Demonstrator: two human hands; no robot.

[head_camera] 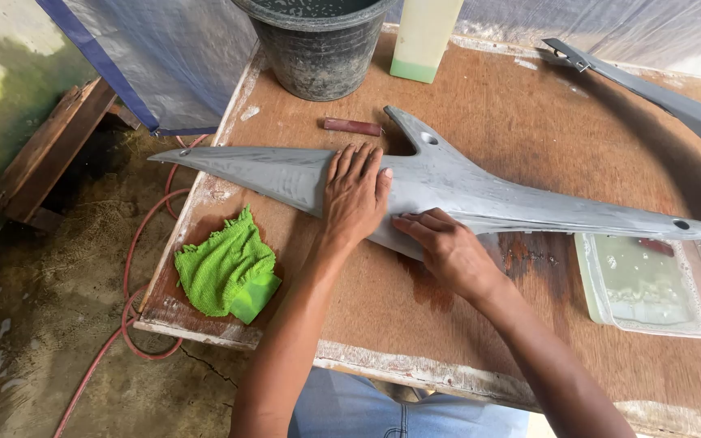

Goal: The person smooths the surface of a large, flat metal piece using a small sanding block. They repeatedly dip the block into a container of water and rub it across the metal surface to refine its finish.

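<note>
**Both hands flat on a long grey panel lying across the tabletop**

A long grey plastic panel (pixel 448 191), pointed at both ends like a fairing part, lies on the wooden tabletop (pixel 415 324). Its long axis runs from left to right across the view, with the thin tip at the left edge of the tabletop and the other end, with a small hole, reaching over a clear plastic tray with water (pixel 651 288).

The left hand (pixel 354 195) lies flat on the middle of the panel, fingers spread and pointing away from the person. Its grip is not closed on anything; it only presses down. The right hand (pixel 448 247) touches the near edge of the panel just beside the left hand, fingers stretched toward the left. I cannot tell if something thin is under these fingers.

So the panel extends far to both sides of the hands, and both hands meet near its middle.

A green cloth (pixel 225 268) lies on the tabletop to the left, near the left forearm. Behind the panel are a small dark red stick (pixel 352 126), a black bucket (pixel 318 49) and a pale bottle with green bottom (pixel 423 36). A second grey part (pixel 675 101) lies at the far right.
</note>
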